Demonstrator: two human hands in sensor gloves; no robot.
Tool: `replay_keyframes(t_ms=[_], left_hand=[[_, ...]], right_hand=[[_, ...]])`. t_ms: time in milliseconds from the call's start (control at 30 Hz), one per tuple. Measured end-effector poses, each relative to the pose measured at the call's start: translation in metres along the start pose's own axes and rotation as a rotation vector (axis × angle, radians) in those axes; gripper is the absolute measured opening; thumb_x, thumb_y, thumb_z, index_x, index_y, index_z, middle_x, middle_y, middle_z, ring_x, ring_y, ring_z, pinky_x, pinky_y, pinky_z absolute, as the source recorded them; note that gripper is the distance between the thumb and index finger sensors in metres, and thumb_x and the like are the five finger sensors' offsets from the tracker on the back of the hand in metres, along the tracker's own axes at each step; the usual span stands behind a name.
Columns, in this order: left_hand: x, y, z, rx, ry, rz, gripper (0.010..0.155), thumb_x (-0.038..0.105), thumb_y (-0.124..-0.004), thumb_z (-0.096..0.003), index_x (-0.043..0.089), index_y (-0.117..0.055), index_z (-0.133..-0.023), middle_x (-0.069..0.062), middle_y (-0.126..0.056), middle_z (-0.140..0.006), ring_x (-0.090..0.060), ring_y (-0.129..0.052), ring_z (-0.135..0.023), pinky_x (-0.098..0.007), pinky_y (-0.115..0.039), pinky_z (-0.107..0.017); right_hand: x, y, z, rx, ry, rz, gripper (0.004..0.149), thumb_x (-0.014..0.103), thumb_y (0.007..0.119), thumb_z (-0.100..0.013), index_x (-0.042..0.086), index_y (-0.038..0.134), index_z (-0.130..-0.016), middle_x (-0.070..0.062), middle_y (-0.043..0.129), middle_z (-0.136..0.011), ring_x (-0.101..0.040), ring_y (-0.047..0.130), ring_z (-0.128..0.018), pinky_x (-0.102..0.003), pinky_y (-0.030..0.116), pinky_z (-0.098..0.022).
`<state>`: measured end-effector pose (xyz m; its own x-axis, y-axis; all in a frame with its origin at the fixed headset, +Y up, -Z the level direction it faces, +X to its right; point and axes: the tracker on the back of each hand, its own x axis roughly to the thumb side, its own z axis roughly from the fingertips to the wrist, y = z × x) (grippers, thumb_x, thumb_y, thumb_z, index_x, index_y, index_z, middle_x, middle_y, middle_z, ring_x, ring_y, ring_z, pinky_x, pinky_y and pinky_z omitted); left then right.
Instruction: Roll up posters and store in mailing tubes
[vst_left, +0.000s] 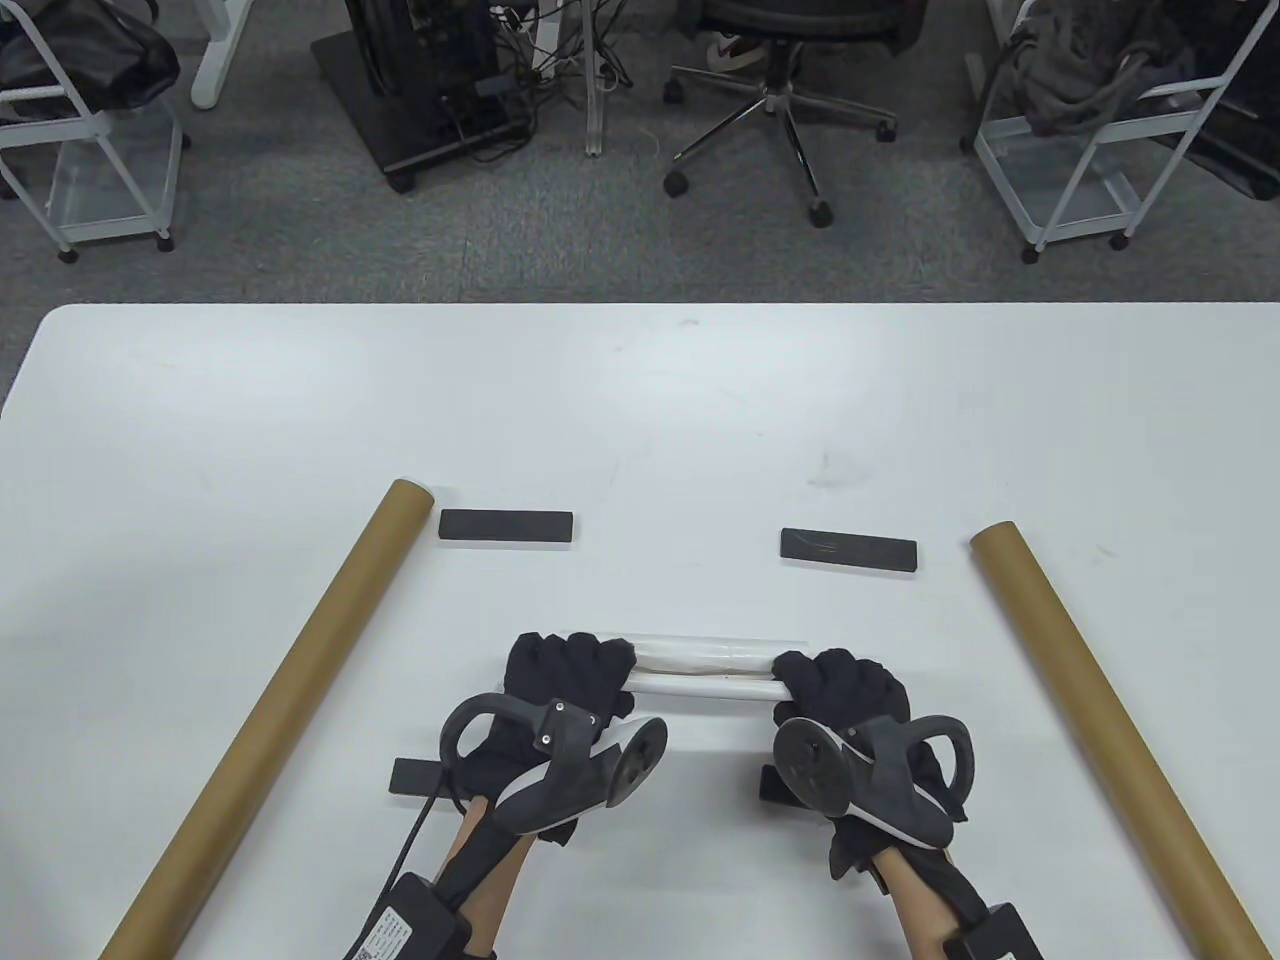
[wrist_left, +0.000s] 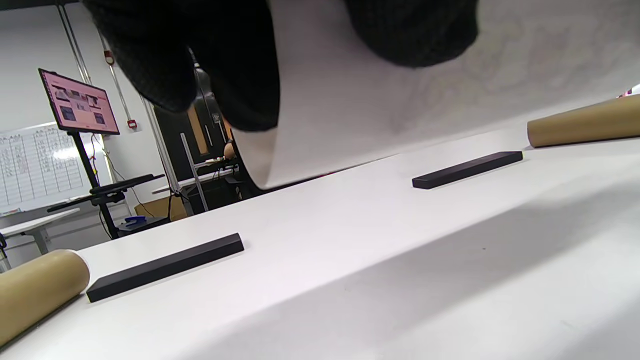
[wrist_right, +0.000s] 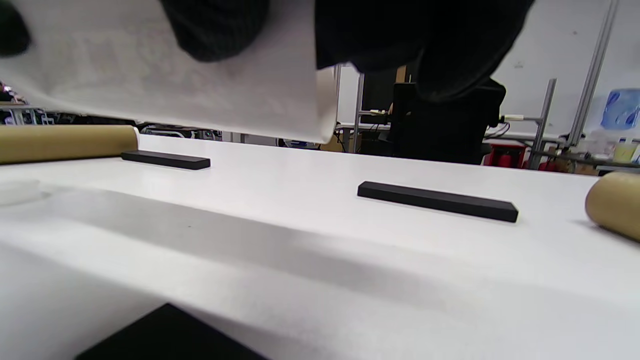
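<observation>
A white poster (vst_left: 705, 668) is rolled into a narrow roll, held a little above the near middle of the white table (vst_left: 640, 400). My left hand (vst_left: 570, 672) grips its left end and my right hand (vst_left: 838, 686) grips its right end. In the left wrist view the roll (wrist_left: 380, 100) hangs under my gloved fingers (wrist_left: 200, 55), off the table. In the right wrist view the roll (wrist_right: 165, 85) hangs the same way under my fingers (wrist_right: 400, 35). One brown mailing tube (vst_left: 270, 715) lies at the left, another (vst_left: 1105, 735) at the right.
Two black bar weights lie beyond the roll, one at the left (vst_left: 506, 526) and one at the right (vst_left: 848, 549). Two more bars (vst_left: 415, 777) (vst_left: 772, 783) lie partly under my hands. An office chair (vst_left: 775, 80) and wire carts (vst_left: 1100, 130) stand past the far edge.
</observation>
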<state>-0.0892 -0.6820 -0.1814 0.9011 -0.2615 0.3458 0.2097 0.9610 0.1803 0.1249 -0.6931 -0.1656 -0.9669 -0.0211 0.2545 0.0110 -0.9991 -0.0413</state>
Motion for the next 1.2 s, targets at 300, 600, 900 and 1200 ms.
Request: replay_keyframes(t_ms=[300, 600, 900, 1200], left_hand=[[-0.003, -0.004, 0.002, -0.015, -0.013, 0.003, 0.044, 0.051, -0.073, -0.0458, 0.040, -0.077, -0.088, 0.006, -0.084, -0.091, -0.021, -0.091, -0.080, -0.055, -0.071, -0.077], [-0.002, -0.002, 0.002, -0.018, -0.039, 0.008, 0.054, 0.051, -0.075, -0.0442, 0.036, -0.080, -0.096, 0.008, -0.087, -0.086, -0.018, -0.094, -0.075, -0.054, -0.074, -0.077], [-0.007, 0.000, 0.004, 0.007, -0.032, 0.046, 0.061, 0.053, -0.075, -0.0427, 0.034, -0.073, -0.101, 0.012, -0.093, -0.082, -0.014, -0.101, -0.073, -0.052, -0.076, -0.076], [-0.005, -0.001, 0.002, 0.004, -0.023, 0.031, 0.051, 0.047, -0.068, -0.0482, 0.034, -0.067, -0.097, 0.008, -0.087, -0.083, -0.017, -0.094, -0.070, -0.054, -0.073, -0.076]], right_hand=[[-0.004, 0.004, 0.000, -0.001, -0.014, -0.009, 0.046, 0.035, 0.070, -0.049, 0.024, 0.071, -0.093, -0.009, 0.078, -0.089, -0.035, 0.086, -0.068, -0.065, 0.068, -0.065], [-0.008, 0.005, -0.002, 0.005, -0.008, -0.029, 0.051, 0.036, 0.072, -0.047, 0.022, 0.070, -0.096, -0.008, 0.078, -0.085, -0.035, 0.085, -0.069, -0.066, 0.067, -0.066], [-0.013, 0.001, 0.001, -0.052, 0.005, -0.047, 0.054, 0.038, 0.075, -0.044, 0.021, 0.072, -0.095, -0.003, 0.089, -0.083, -0.032, 0.094, -0.067, -0.061, 0.073, -0.064], [-0.010, 0.001, 0.000, 0.012, -0.013, -0.130, 0.056, 0.032, 0.067, -0.053, 0.014, 0.054, -0.103, -0.012, 0.073, -0.089, -0.037, 0.081, -0.067, -0.068, 0.065, -0.066]])
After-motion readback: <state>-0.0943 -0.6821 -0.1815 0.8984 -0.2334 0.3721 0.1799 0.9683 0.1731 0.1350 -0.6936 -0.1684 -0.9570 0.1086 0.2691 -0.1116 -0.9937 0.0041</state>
